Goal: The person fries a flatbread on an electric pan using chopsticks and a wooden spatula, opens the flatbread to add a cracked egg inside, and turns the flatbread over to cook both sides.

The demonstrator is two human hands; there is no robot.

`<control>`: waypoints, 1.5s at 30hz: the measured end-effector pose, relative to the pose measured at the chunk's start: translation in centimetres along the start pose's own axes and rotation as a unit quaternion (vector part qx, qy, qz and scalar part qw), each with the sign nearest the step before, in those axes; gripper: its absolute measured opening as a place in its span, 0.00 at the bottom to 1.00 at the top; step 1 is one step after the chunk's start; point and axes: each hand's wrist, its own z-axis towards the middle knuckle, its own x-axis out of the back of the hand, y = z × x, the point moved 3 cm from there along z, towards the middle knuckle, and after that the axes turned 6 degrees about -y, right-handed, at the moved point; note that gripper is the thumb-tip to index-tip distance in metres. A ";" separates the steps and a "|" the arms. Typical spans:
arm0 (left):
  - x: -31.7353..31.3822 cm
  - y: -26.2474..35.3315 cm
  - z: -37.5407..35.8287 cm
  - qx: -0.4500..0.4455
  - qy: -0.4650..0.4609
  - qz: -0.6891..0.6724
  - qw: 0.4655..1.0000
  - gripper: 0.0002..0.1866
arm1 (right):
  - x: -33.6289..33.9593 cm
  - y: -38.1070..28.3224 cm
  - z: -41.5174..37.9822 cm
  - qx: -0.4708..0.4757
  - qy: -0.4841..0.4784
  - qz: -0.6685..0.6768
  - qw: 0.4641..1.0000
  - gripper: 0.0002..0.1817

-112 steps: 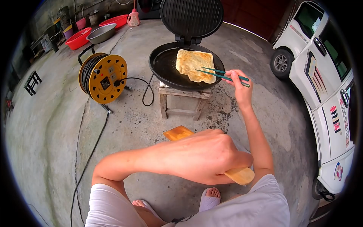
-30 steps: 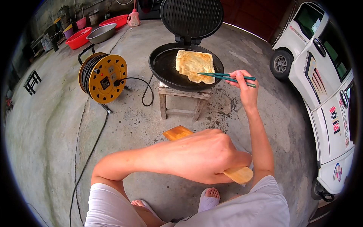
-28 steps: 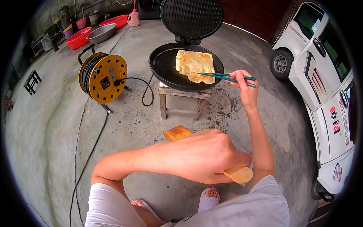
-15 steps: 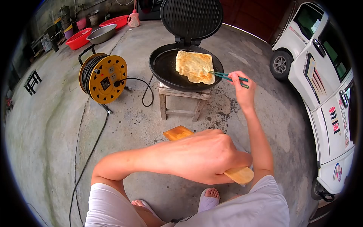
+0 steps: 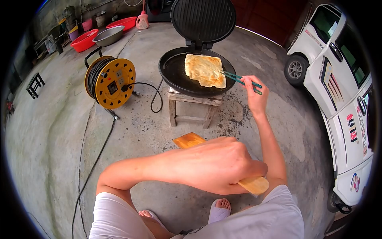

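1. While the camera is looking down, the left hand [image 5: 217, 167] is sitting low in frame, fingers curled tight around a wooden spatula [image 5: 223, 165]. Spatula's long axis is running from upper left to lower right, with the browned blade end pointing up-left and the rounded end sticking out lower right of the fist.
2. Flatbread [image 5: 205, 70] is lying flat in the black griddle pan [image 5: 171, 71], toward the pan's right half. The pan is sitting on a wooden stool [image 5: 191, 105], its lid standing open behind.
3. The right hand [image 5: 254, 93] is reaching out, fingers pinching a pair of green chopsticks [image 5: 240, 79]. Chopsticks are pointing up-left, nearly parallel, tips touching the flatbread's right edge.
4. A yellow cable reel [image 5: 111, 81] is standing left of the stool.
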 end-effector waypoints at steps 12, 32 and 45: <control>-0.1 0.1 0.1 -0.005 0.002 0.000 1.000 0.09 | 0.0 -1.8 -0.2 0.023 0.001 0.016 1.000 0.12; -0.1 0.3 0.2 -0.008 0.004 0.001 1.000 0.09 | 0.0 0.1 0.0 -0.069 -0.015 0.133 0.989 0.16; -0.1 0.3 0.1 -0.010 0.005 -0.002 1.000 0.08 | -0.2 0.8 0.0 -0.079 -0.019 0.164 0.983 0.17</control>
